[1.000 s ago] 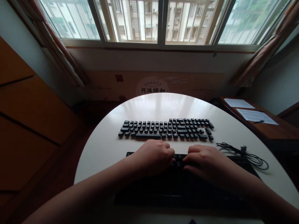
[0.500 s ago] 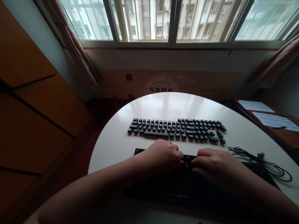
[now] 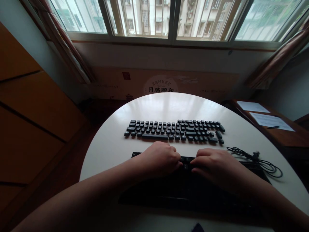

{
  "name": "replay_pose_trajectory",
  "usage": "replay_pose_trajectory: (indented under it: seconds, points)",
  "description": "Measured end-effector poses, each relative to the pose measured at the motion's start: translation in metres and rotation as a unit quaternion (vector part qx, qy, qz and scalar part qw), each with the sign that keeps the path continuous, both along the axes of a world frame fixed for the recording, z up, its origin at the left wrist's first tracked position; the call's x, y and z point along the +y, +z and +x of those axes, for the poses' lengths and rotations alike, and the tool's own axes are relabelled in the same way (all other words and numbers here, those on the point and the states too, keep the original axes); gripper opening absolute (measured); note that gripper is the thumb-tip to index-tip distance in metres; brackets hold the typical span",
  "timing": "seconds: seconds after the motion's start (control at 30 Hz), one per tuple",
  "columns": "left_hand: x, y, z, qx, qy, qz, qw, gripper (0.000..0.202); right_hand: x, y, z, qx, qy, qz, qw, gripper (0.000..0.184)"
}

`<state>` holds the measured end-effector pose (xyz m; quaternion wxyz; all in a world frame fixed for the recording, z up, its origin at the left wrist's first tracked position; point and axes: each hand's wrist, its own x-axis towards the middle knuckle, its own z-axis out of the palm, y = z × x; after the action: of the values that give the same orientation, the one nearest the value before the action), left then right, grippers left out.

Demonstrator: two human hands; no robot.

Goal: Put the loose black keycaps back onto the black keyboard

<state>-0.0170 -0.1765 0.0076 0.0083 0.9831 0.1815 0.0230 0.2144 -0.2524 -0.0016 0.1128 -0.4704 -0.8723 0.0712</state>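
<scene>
A black keyboard (image 3: 154, 196) lies across the near part of the white round table, most of its keys removed or lost in shadow. My left hand (image 3: 160, 158) is closed over its top edge, fingertips down by the few keys (image 3: 185, 160) in the top row. Just right of those keys is my right hand (image 3: 211, 161), its fingers curled and pressed together against the keyboard. Whatever either hand grips is hidden. Beyond the hands, loose black keycaps (image 3: 154, 136) sit in rows in a keyboard layout.
A coiled black cable (image 3: 267, 166) rests on the table (image 3: 101, 151) right of the keyboard. At the bottom edge shows a dark bluish piece (image 3: 198, 227), kind unclear. Papers (image 3: 270, 120) and a pen (image 3: 273, 127) are on a brown desk at the right; a wooden cabinet (image 3: 29, 129) stands left.
The view has turned a little, so everything sits further left in it. The dark bluish piece shows more at the bottom. Both hands stay at the same keys, the right fingers shifting slightly.
</scene>
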Motion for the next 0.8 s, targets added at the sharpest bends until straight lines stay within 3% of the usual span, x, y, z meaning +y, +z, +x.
replay_pose_trajectory:
  seconds: [0.4,0.63,0.8]
  points:
    - [-0.001,0.006,0.002,0.030,0.011,-0.015,0.999,0.028,-0.002,-0.003,-0.009,-0.028,-0.020,-0.011,0.999,0.013]
    - [0.000,-0.001,0.002,0.015,0.004,-0.004,1.000,0.027,-0.009,0.003,-0.018,-0.035,-0.088,-0.041,0.995,0.010]
    - [-0.001,-0.005,0.002,-0.033,-0.016,0.010,0.999,0.013,-0.010,0.006,-0.021,-0.031,-0.107,-0.043,0.993,0.016]
